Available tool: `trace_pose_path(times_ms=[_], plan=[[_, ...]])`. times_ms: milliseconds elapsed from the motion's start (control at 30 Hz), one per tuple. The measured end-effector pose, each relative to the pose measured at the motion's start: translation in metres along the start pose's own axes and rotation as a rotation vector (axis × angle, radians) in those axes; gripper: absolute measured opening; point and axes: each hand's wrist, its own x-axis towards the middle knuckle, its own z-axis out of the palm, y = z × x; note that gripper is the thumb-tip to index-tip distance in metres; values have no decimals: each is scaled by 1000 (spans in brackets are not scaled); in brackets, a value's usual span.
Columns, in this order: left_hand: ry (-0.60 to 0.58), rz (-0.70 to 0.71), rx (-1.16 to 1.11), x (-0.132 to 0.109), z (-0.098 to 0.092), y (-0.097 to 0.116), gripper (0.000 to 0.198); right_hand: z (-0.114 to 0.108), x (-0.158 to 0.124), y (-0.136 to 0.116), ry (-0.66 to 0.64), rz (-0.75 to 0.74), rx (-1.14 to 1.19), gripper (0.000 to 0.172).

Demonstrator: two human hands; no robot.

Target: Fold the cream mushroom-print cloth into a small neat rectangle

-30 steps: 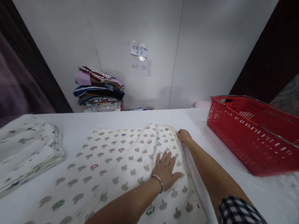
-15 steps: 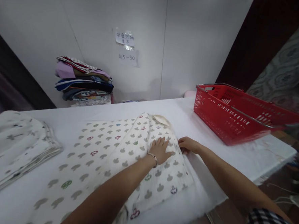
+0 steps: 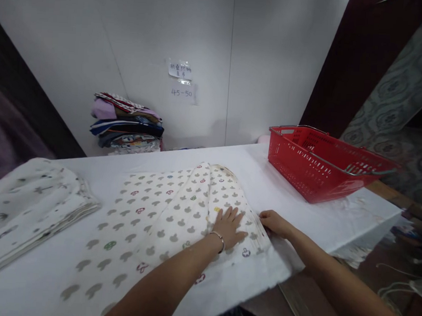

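Mushroom cloth [image 3: 176, 201] — pt. behind L forearm [image 3: 175, 282]

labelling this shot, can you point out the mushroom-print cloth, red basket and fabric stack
Mushroom-print cloth [image 3: 193, 216]: head view, on its folded-over layer.
Red basket [image 3: 301, 170]: head view, on its side wall.
Fabric stack [image 3: 129, 124]: head view, on its middle layers.

This looks like a workroom for cloth; whether it belongs to a home or a shop cannot be told. Handwritten notes [image 3: 179, 71] are taped to a plain pale wall [image 3: 289, 53], the lower one reading "45-50". Folded textiles [image 3: 127, 124] stand stacked behind the far edge of a white-covered table [image 3: 255, 172], which carries a mushroom-print cloth [image 3: 179, 208] and, to its left, a pile of printed white cloth [image 3: 40, 200]. A red shopping-style basket [image 3: 303, 168] stands near the table's right corner.
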Motion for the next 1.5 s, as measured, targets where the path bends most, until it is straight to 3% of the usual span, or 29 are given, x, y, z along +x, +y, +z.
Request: trace_pose_path(times_ms=[167, 233, 333, 500, 633, 733, 833, 967, 1100, 1333, 1500], plan=[[11, -1, -15, -3, 3, 3, 75, 3, -7, 4, 13, 8, 12, 24], [4, 13, -16, -5, 4, 6, 75, 5, -7, 7, 44, -46, -22, 32], [-10, 36, -29, -8, 2, 10, 75, 3, -4, 14, 98, -142, -151, 30], [-39, 22, -103, -9, -28, 4, 74, -9, 6, 20, 179, -138, -298, 24], [43, -23, -28, -10, -45, -15, 71, 1, 23, -7, 266, -392, -358, 26], [7, -47, 10, -14, -29, -26, 74, 28, 54, -42, 262, -598, -444, 32], [23, -33, 8, -18, -6, -29, 75, 53, 99, -80, 218, -663, -626, 44], [62, -19, -16, -26, -1, -26, 75, 62, 161, -119, 200, -597, -865, 53], [67, -2, -78, -33, -14, -22, 74, 55, 203, -129, 253, -472, -897, 54], [50, 4, -163, -35, -16, -23, 75, 56, 226, -113, 298, -435, -939, 57], [41, 10, -170, -33, -15, -24, 74, 57, 235, -116, 282, -390, -955, 62]])
